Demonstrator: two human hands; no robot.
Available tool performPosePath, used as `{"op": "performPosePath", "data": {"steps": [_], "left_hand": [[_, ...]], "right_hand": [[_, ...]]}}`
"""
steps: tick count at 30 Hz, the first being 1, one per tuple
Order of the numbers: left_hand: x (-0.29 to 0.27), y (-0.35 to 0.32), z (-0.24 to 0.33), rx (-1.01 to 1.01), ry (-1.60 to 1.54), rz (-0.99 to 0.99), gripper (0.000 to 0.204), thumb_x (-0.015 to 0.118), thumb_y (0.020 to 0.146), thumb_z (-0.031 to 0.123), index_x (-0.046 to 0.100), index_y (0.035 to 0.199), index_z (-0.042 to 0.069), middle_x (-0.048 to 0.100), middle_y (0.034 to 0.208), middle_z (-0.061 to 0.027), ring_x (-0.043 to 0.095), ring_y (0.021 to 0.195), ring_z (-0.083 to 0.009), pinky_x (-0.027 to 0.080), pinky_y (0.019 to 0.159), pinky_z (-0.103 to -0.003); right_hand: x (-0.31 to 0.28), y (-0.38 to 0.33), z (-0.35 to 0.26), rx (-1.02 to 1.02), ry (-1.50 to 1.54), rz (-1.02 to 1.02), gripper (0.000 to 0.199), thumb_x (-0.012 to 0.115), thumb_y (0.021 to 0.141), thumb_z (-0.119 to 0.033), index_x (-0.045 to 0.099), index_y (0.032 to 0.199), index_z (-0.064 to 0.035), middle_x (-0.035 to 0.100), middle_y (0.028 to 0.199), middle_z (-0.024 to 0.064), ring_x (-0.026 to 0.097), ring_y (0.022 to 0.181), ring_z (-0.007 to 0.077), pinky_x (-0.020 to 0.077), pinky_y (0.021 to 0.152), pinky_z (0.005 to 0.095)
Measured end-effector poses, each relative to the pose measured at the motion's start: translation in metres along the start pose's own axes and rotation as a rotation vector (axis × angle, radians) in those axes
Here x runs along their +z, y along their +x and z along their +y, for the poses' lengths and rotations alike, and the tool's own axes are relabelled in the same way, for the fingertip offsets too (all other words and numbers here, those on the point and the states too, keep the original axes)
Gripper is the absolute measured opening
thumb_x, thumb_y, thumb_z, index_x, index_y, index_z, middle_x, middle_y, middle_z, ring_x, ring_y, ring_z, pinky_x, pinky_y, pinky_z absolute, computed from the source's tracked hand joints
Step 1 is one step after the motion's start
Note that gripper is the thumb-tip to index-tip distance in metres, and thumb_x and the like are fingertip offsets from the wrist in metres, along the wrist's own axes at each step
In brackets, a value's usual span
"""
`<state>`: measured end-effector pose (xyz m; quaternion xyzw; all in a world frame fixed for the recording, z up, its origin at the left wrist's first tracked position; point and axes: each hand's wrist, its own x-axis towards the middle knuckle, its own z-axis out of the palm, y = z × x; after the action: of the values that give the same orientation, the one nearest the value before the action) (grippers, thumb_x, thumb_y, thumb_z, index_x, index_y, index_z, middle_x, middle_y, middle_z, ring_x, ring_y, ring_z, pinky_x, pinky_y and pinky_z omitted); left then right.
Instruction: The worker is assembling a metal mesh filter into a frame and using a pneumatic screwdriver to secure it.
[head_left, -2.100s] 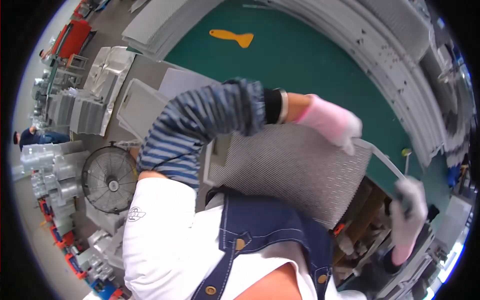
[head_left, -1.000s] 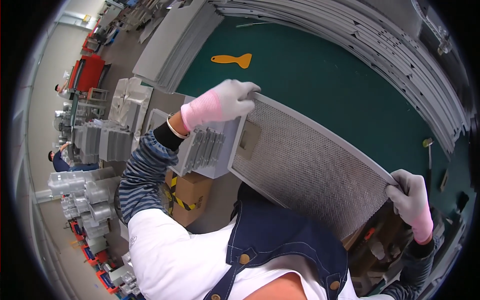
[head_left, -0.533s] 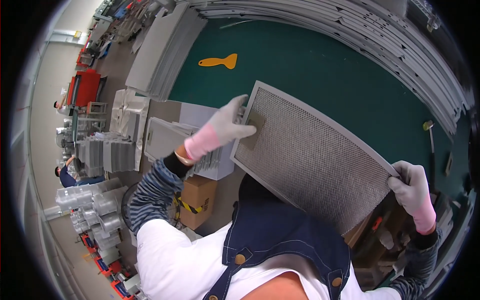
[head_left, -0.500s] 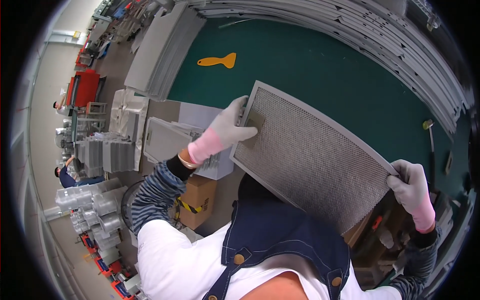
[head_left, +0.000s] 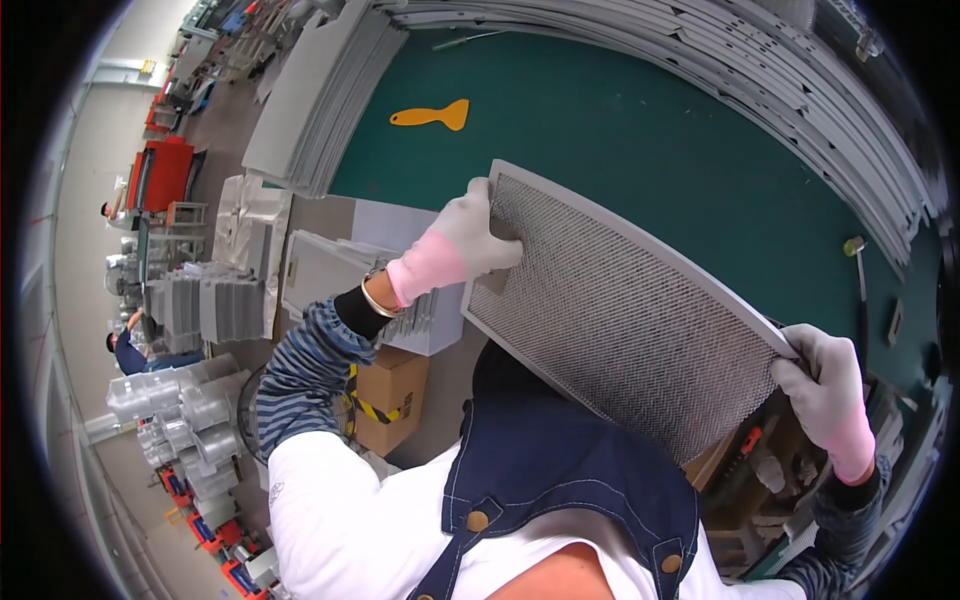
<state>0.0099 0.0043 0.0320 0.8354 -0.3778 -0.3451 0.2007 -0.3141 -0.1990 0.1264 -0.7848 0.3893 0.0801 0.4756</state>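
A rectangular metal mesh filter panel [head_left: 620, 310] with a pale frame is held tilted between my hands, over the near edge of the green table. At its upper left corner my left hand [head_left: 475, 230], in a white and pink glove, grips the frame with the thumb over the mesh. The fingers behind that edge are partly hidden. My right hand [head_left: 822, 380], gloved the same way, pinches the right corner of the frame. On the table beyond the panel lies a yellow plastic scraper [head_left: 432, 115].
Stacked flat panels [head_left: 310, 110] stand at the table's left side, and long pale frame strips [head_left: 740, 80] line its far edge. A hammer [head_left: 857, 262] lies at the right. Below left are a cardboard box [head_left: 390, 400] and more panels. Two people work far left.
My left hand has moved slightly up along the panel's left edge, and that end of the panel has shifted a little left. The right hand keeps its corner.
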Motion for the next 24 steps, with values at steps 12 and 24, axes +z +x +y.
{"op": "performPosePath", "data": {"steps": [12, 24], "left_hand": [[-0.054, -0.009, 0.067, -0.141, 0.998, -0.024, 0.081, 0.081, 0.068, 0.039, 0.048, 0.124, -0.010, 0.062, 0.111, -0.0249, 0.058, 0.110, -0.0376, 0.051, 0.091, -0.042], [0.018, 0.031, 0.106, 0.795, -0.087, -0.656, 0.031, 0.074, 0.082, 0.023, 0.068, 0.100, -0.001, 0.068, 0.078, -0.0111, 0.064, 0.069, -0.0192, 0.052, 0.066, -0.032]], "right_hand": [[-0.004, 0.001, -0.020, -0.108, -0.063, -0.107, 0.019, 0.058, 0.081, 0.003, 0.064, 0.097, 0.0092, 0.055, 0.063, 0.0069, 0.051, 0.056, 0.0099, 0.0447, 0.055, 0.0265], [0.024, 0.008, -0.042, -0.972, -1.013, 0.496, 0.035, 0.066, 0.072, -0.012, 0.062, 0.107, -0.0036, 0.063, 0.103, 0.0141, 0.063, 0.099, 0.0301, 0.0527, 0.083, 0.0413]]}}
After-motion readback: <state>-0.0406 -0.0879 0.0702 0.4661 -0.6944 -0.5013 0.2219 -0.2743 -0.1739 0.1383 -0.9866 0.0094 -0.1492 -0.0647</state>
